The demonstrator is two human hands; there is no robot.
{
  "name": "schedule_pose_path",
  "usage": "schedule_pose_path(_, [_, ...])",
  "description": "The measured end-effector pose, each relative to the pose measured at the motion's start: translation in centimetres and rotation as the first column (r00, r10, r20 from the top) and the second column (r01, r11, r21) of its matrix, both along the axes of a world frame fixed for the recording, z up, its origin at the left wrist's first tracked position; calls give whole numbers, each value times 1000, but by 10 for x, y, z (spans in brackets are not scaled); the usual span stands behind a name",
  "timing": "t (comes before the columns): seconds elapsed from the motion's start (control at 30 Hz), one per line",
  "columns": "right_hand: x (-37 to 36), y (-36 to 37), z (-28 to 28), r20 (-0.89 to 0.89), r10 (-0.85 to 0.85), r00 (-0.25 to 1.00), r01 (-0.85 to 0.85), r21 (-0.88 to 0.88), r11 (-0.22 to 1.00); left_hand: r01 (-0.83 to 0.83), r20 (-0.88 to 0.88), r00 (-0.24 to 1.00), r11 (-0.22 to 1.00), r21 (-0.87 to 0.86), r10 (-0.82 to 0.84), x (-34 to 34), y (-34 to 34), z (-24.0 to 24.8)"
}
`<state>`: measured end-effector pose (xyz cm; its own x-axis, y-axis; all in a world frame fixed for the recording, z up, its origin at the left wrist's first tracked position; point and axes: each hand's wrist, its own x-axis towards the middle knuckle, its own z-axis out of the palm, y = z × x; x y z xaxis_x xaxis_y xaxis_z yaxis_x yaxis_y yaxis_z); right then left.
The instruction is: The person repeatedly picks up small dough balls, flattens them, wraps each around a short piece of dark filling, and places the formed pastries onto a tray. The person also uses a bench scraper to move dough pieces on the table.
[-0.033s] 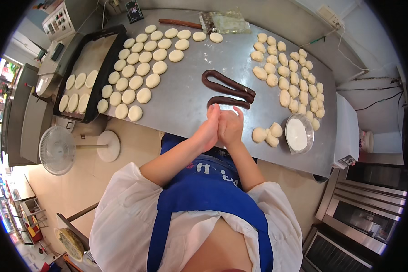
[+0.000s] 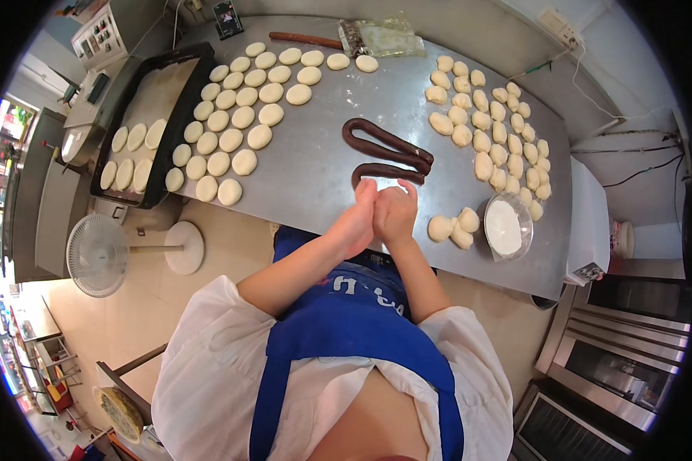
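My left hand (image 2: 355,220) and my right hand (image 2: 396,213) press together over the near edge of the steel table (image 2: 315,165). Their fingers are closed, and whatever lies between the palms is hidden. Just beyond the fingertips rests a dark brown rope of filling (image 2: 388,146), folded into a long loop, with a shorter dark piece (image 2: 388,172) nearest my hands. To the right of my hands sits a small cluster of dough balls (image 2: 463,228), beside a clear bowl of white flour (image 2: 504,228).
Rows of flattened dough rounds (image 2: 243,117) cover the table's left side. Several more dough pieces (image 2: 481,121) lie at the right. A black tray (image 2: 169,115) with some rounds stands far left. A rolling pin (image 2: 304,38) and a plastic bag (image 2: 384,37) lie along the back.
My hands have shifted very slightly against each other, the right one a little to the right and the left one a touch lower. Everything on the table stays put.
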<state>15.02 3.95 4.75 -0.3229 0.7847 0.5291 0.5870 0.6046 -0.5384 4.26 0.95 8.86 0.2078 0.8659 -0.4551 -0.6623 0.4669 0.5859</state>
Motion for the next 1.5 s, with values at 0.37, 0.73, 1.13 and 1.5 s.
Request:
schedule_pose_path(0.37, [-20,-12,6,-485,-165,859,-101,-475,874,-12,-98,995,995,-96,3,-2,-3,-34])
schedule_pose_path(0.73, [-28,7,-12,-241,-39,970,-112,-583,805,-74,71,994,984,-162,86,-15,-6,-24])
schedule_pose_path(1.13, [34,13,-70,34,-198,980,195,-402,894,404,-627,708,915,-15,-324,-68,-22,-77])
schedule_pose_path(1.5, [13,17,-77,235,-74,969,89,-54,995,747,-970,-222,623,-231,-94,-35,-4,-65])
